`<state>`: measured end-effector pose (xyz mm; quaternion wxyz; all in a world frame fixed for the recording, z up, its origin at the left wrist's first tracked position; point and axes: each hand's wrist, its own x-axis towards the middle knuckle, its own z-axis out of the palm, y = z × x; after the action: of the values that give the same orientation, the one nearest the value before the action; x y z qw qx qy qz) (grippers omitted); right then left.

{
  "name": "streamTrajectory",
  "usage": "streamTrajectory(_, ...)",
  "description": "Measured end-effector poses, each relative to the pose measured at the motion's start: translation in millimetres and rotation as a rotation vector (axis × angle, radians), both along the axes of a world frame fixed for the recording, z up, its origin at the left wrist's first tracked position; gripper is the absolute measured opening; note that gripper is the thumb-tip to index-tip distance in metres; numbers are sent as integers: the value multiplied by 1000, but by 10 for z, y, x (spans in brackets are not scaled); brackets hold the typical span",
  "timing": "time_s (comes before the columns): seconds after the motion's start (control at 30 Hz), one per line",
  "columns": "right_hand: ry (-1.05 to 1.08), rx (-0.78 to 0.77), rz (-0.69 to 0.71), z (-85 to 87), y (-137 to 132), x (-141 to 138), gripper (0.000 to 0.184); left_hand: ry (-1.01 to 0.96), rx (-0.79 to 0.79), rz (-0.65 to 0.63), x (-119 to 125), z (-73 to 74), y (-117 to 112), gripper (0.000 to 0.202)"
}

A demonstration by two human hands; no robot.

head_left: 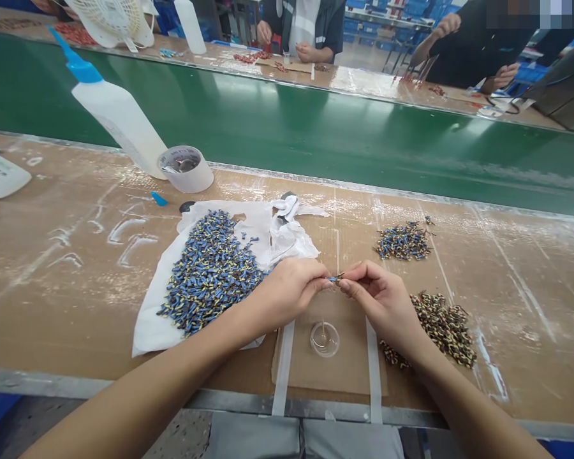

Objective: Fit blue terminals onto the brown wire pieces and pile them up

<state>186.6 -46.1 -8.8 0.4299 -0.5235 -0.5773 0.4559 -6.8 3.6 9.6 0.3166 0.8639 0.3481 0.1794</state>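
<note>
My left hand [294, 290] pinches a small blue piece [332, 278] between thumb and fingertips. Against its end, my right hand [382, 303] pinches a small dark-and-yellow piece [340, 276]; whether the two are joined I cannot tell. Below the hands stands a small clear plastic cup [324, 339] with a thin stick in it, on a taped cardboard sheet [335, 373]. Left of my left hand, a big pile of small blue, yellow and dark pieces [210, 274] lies on white paper [148, 328]. By my right wrist is a pile of dark-and-yellow pieces [447, 331].
A smaller blue-and-dark pile [404, 241] lies at the right. A white squeeze bottle [119, 121], a tape roll [187, 169] and a blue cap [159, 198] are at the back left. Beyond runs a green conveyor belt [287, 127], with co-workers' hands [309, 52] past it.
</note>
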Motion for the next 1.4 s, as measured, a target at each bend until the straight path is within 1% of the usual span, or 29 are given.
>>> streamTrajectory(0.07,32,-34,3,16,-4,0,11,0,10,-20,4,-34,8,23)
streamTrajectory(0.17,119,-153,5,34,15,19,15,-35,-23,-44,12,-66,10,24)
streamTrajectory(0.23,168,-231,12,21,39,37,19,-62,-62,-44,20,-84,5,25)
streamTrajectory(0.33,203,-285,16,-30,64,44,23,-89,-85,-26,33,-119,0,26)
streamTrajectory(0.47,198,-272,40,-89,46,15,23,-82,-46,-26,38,-166,1,25)
streamTrajectory(0.63,93,-228,124,-101,-9,-4,21,-32,7,-34,38,-203,-8,21)
streamTrajectory(0.73,48,-210,155,-103,-26,0,20,-20,54,-60,47,-220,-15,19)
streamTrajectory(1.03,-51,-148,170,-120,-30,-14,16,69,95,-70,75,-226,-20,18)
streamTrajectory(1.17,-70,-118,166,-122,-29,-18,15,77,77,-90,89,-240,-25,19)
streamTrajectory(1.23,-52,-132,163,-108,-20,-37,15,100,52,-86,96,-219,-25,19)
streamTrajectory(1.3,-16,-170,167,-77,-5,-60,15,135,5,-66,78,-143,-13,20)
streamTrajectory(1.4,46,-205,153,1,31,-37,17,148,-143,-64,-54,87,45,22)
